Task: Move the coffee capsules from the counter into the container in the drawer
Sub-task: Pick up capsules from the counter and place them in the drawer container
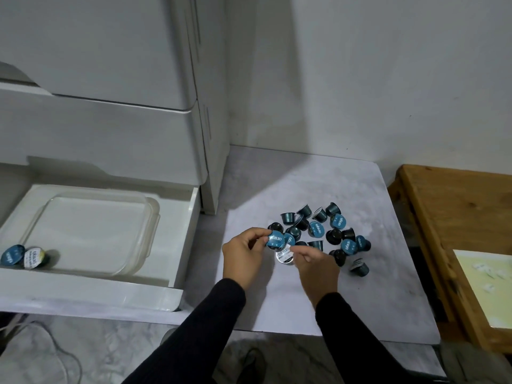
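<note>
Several dark coffee capsules with blue foil lids (315, 228) lie in a loose heap on the grey counter (360, 300). My left hand (243, 259) pinches a blue-lidded capsule (275, 241) at the heap's near left edge. My right hand (318, 266) grips a white-lidded capsule (285, 256) just below it. At the left, the white drawer (182, 245) stands pulled out, and a clear plastic container (97, 231) sits in it with nothing visible inside. Two capsules (23, 256) lie in the drawer's front left corner, outside the container.
A white drawer unit (110, 92) rises behind the drawer, left of the counter. A wooden frame (443, 217) holding a pale sheet (493, 286) borders the counter's right side. A white wall stands behind. A cable (58, 353) lies on the marbled floor below.
</note>
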Motion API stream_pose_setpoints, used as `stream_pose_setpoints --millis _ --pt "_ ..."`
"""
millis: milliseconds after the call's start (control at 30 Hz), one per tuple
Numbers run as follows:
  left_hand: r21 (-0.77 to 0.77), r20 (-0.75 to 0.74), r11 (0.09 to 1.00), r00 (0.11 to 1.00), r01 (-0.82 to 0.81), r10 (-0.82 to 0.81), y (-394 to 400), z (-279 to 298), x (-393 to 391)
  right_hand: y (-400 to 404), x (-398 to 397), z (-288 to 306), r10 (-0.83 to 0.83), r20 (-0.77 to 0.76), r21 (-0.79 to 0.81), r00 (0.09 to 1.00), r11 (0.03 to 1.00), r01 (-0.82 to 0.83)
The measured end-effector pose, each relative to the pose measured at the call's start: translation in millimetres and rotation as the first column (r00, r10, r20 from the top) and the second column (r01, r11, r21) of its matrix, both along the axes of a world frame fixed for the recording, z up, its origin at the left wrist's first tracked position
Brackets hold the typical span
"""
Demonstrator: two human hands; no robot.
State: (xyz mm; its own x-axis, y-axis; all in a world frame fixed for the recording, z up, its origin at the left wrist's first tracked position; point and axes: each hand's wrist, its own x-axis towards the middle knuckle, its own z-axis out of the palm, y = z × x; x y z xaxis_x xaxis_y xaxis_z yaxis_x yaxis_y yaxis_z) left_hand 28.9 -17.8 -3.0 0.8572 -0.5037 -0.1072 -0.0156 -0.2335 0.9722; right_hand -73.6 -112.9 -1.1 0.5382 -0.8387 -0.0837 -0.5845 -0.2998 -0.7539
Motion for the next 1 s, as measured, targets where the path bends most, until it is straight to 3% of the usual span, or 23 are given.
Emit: stream_pose_setpoints --millis 100,233,500,733,867,1000 --pt "-0.053 0.047 0.999 0.999 0.002 0.000 1.7 26.2 -0.5 -5.2 0.9 22.1 -0.091 0.250 0.138 0.964 0.989 0.057" --pt "-0.117 0.083 0.993 0.996 0.032 -0.022 14.3 68.9 9.9 -10.0 12.0 58.4 -0.141 0.366 0.275 0.920 0.961 0.037" --pt "-0.083 0.253 0.986 0.960 0.142 -0.117 97.9 144.9 89.8 31.1 62.3 127.3 0.135 0.457 0.227 0.879 0.938 -0.262" --pt "0.265 0.259 0.926 0.906 0.268 -0.335 202.8 141.6 202.8 116.5 152.5 133.2 0.487 0.333 0.190 0.808 0.804 -0.563" --pt "0.503 0.237 0.797 0.833 0.335 -0.500 246.6 119.7 260.9 158.5 212.2 114.1 0.618 0.159 0.212 0.770 0.740 -0.638" --pt "0.609 0.131 0.641 0.738 0.467 -0.662 267.0 90.3 295.5 186.4 259.2 83.2 0.700 -0.017 0.250 0.714 0.694 -0.675"
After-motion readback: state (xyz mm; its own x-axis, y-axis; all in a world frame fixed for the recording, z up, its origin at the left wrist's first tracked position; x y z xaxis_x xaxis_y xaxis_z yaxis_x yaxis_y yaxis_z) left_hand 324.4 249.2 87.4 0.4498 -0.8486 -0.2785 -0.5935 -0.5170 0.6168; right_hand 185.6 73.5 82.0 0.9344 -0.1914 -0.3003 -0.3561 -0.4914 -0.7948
